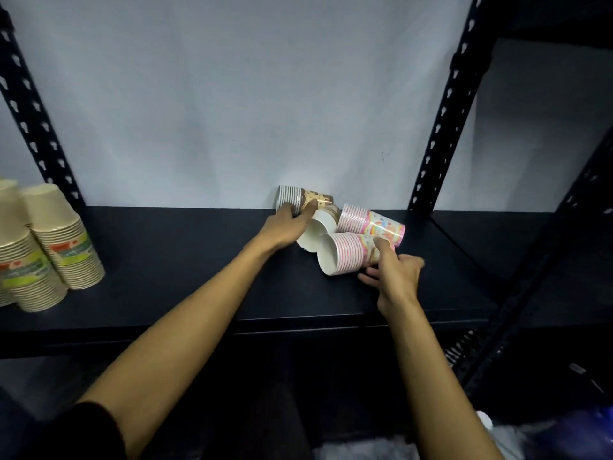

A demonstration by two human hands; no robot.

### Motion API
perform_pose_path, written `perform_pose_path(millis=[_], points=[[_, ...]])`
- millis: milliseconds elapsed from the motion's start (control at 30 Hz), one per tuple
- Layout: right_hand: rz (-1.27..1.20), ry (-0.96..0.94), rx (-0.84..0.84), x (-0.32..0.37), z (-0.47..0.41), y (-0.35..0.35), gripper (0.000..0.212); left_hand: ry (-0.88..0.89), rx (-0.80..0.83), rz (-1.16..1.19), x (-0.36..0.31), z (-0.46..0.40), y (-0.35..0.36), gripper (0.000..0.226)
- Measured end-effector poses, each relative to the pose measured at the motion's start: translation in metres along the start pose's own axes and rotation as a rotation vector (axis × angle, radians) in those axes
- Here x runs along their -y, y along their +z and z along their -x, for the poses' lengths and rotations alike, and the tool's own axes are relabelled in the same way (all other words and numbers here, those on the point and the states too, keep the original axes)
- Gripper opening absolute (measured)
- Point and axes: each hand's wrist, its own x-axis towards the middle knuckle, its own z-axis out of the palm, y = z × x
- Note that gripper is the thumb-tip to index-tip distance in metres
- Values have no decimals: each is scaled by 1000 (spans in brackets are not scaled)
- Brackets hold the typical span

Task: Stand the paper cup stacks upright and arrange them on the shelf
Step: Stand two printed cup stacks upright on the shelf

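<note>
Both hands are closing on toppled paper cup stacks lying at the back of the dark shelf (185,260).

The left hand (285,227) is curling around the brown patterned stack (303,199), which is lying on its side against the white backdrop (232,94), fingers over its rims, presumably to tip it upright. The right hand (394,270), half open, is pinching the near pink striped stack (348,254) with thumb on top; how firmly it is gripping is unclear. A second pink stack (368,222) and a white-mouthed stack (318,232) are lying between them, touching. Cream stacks (59,240) are standing rim-down at the far left, well apart, suggesting the intended arrangement.
</note>
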Motion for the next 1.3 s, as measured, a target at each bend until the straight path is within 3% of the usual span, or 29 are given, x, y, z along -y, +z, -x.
perform_pose_path(millis=[133,267,333,433,500,667,800,933,1133,1300], points=[[-85,192,17,24,-15,17,75,-10,93,31,-6,-34,8,102],[-41,138,19,23,-25,27,81,138,134,68,-1,-37,11,50],[34,83,66,17,-29,24,80,229,135,44,7,-29,9,38],[19,84,182,14,-32,12,90,310,104,9,19,-9,1,85],[10,92,239,14,-33,5,91,338,99,52,26,4,-3,96],[-188,-63,363,19,-34,-6,70,363,116,246,38,25,0,83],[67,-407,371,17,-45,-10,82,370,161,333,41,23,9,76],[194,-580,412,1,-48,-12,85,389,162,311,46,17,17,77],[236,-588,452,-15,-53,-22,75,380,162,302,49,16,20,76],[237,-431,595,-14,-67,-27,98,377,96,257,45,22,22,79]])
